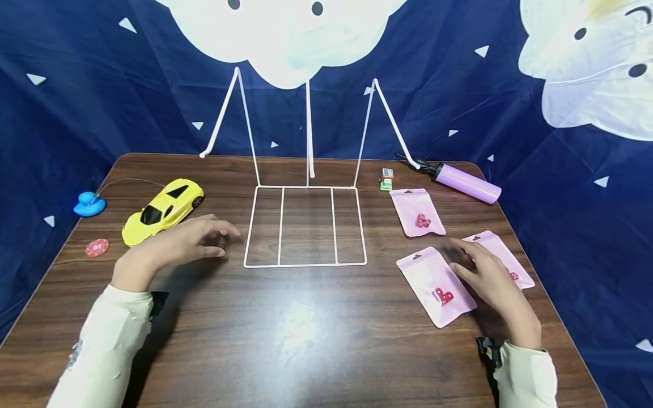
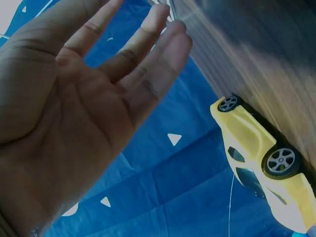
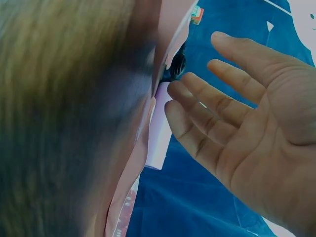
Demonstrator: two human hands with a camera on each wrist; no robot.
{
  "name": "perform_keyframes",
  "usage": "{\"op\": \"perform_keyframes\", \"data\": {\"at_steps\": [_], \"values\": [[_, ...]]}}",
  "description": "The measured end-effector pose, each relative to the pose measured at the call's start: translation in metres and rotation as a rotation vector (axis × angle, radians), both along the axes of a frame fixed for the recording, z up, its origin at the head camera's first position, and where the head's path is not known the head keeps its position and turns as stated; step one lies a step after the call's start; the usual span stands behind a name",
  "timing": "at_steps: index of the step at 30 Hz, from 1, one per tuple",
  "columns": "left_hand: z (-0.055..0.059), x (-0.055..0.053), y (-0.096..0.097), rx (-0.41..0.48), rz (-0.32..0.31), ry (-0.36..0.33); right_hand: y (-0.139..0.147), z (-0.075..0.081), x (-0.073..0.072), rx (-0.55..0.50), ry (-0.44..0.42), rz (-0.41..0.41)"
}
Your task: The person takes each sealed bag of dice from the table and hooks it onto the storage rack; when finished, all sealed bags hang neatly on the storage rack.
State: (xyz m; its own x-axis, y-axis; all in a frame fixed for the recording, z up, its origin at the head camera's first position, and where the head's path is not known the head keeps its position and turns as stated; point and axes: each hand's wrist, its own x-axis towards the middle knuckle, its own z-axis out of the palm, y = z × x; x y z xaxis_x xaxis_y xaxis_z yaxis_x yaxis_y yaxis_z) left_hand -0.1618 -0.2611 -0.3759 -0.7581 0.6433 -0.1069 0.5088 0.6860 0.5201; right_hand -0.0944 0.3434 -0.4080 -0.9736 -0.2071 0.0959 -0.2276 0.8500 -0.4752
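Observation:
My left hand (image 1: 176, 246) is held over the table beside a yellow toy car (image 1: 170, 201), its fingers loosely bent and holding nothing. In the left wrist view the palm of that hand (image 2: 84, 108) is bare, with the car (image 2: 256, 158) off to the side. On the other side, my right hand (image 1: 492, 283) hovers between two pink pouches, one nearer the front (image 1: 425, 272) and one partly hidden behind the hand (image 1: 492, 243). Red dice show through their windows. The right wrist view shows this hand (image 3: 242, 118) with relaxed fingers and nothing in them.
A white wire rack (image 1: 306, 264) with raised arms stands mid-table. Another pink pouch (image 1: 410, 204), a small colourful block toy (image 1: 386, 180) and a purple hand pump (image 1: 466, 182) lie back right. At left are a blue rubber duck (image 1: 89, 205) and a red chip (image 1: 97, 247).

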Motion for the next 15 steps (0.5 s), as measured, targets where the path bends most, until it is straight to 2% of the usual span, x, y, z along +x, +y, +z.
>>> {"op": "perform_keyframes", "data": {"at_steps": [9, 15], "values": [[0.000, 0.009, 0.015, 0.000, 0.007, -0.045, 0.005, -0.002, 0.004, -0.003, 0.000, -0.014], [-0.001, 0.009, 0.024, 0.001, -0.016, -0.044, 0.008, -0.002, 0.007, -0.009, -0.018, -0.023]]}}
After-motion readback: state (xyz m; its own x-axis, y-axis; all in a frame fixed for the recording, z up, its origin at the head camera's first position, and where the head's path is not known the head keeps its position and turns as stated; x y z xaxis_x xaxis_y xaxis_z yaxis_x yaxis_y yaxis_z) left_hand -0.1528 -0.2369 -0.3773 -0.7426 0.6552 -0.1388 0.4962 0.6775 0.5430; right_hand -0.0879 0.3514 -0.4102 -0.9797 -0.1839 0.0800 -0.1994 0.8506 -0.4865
